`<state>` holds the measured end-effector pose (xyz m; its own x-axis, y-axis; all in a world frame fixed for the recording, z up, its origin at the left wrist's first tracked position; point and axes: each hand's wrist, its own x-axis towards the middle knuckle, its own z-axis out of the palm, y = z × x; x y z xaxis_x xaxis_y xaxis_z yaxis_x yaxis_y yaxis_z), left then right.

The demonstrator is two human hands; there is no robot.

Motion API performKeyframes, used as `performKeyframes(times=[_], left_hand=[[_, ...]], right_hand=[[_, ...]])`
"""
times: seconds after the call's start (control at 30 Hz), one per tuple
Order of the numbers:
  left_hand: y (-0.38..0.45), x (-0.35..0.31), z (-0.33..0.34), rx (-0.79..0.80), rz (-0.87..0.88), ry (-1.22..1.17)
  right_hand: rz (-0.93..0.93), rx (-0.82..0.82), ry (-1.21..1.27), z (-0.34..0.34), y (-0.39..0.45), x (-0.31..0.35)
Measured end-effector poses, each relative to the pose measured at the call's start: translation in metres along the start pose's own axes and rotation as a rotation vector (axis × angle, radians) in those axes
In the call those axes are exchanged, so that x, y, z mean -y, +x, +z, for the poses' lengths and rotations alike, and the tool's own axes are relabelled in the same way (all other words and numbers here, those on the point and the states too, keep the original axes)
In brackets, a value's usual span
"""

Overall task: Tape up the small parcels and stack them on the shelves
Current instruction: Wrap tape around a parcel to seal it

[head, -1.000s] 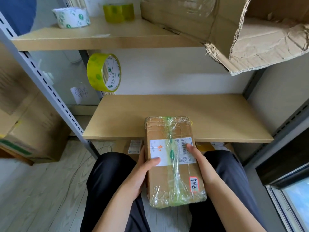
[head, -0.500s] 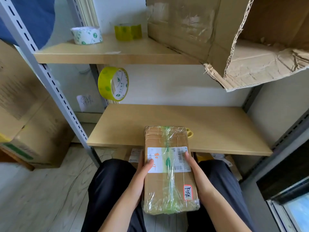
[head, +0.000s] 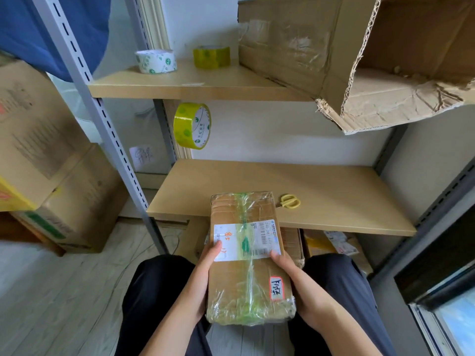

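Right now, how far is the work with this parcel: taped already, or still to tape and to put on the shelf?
Done: clear tape already wraps the parcel. In hand: the left hand and right hand grip its sides, its far end over the lower shelf front edge. Left: setting it down fully there; no other parcel sits on that shelf.

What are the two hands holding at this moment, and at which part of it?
Both hold the taped cardboard parcel by its long sides: the left hand on the left edge, thumb on the white label; the right hand on the right edge.
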<state>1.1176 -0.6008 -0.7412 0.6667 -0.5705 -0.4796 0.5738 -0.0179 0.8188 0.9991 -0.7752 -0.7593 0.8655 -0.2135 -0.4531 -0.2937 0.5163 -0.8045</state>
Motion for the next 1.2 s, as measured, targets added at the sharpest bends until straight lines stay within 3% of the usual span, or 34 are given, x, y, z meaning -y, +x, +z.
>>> performKeyframes(times=[0.23,0.4,0.63,0.77,1.03,1.2], left_hand=[[-0.009,-0.015,0.009,0.059,-0.017,0.107],[0.006,-0.014,0.002,0.038,0.103,0.048],[0.057,-0.058,-0.014,-0.468,0.232,-0.017],[0.089,-0.081,-0.033,-0.486,0.238,0.127],[0.15,-0.102,-0.076,-0.591,0.24,0.254],[0.165,-0.114,-0.098,-0.547,0.3,0.359]], right_hand=[[-0.124,-0.031,0.24,0.002,-0.012,-0.004],[-0.226,-0.089,0.157,0.011,0.017,0.033],[-0.403,-0.008,-0.343,0.067,0.091,0.042],[-0.47,0.103,-0.445,0.07,0.151,0.036],[-0.603,0.061,-0.567,0.088,0.234,0.034],[-0.601,0.028,-0.719,0.099,0.262,0.043]])
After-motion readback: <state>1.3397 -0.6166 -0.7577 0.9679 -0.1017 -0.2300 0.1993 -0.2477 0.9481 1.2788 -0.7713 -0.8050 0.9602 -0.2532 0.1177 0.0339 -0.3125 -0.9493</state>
